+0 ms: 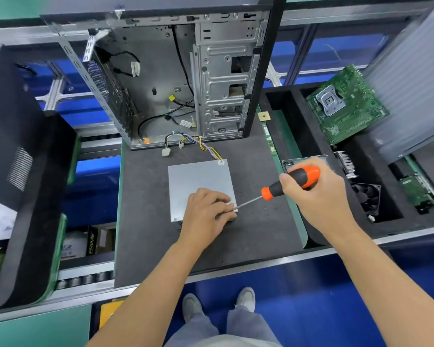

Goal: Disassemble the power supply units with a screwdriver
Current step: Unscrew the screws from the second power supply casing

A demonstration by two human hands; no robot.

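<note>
1. Dark grey matting covers the desk (148, 221), which has green edging and sits over a blue floor.
2. At the middle of the mat lies the flat grey metal power supply unit (198, 181), with its bundle of yellow, purple and black wires (198, 142) running off its far right corner toward the far side.
3. Beyond it stands the open, gutted silver computer case (176, 78), loose black cables hanging inside.
4. The left hand (206, 211) reaches in from the near side, forearm angled up and right, palm down on the unit's near right corner, fingers bent and pressing there.
5. The right hand (318, 191) comes from the near right, its fingers wrapped round the handle of the orange-and-black screwdriver (290, 182), thumb along the handle.
6. The screwdriver's shaft slopes down and left, its tip meeting the unit's near right corner just beside the left fingertips.
7. To the right, a black foam tray (298, 126) holds a green motherboard (346, 106) and a black fan (367, 196).
</note>
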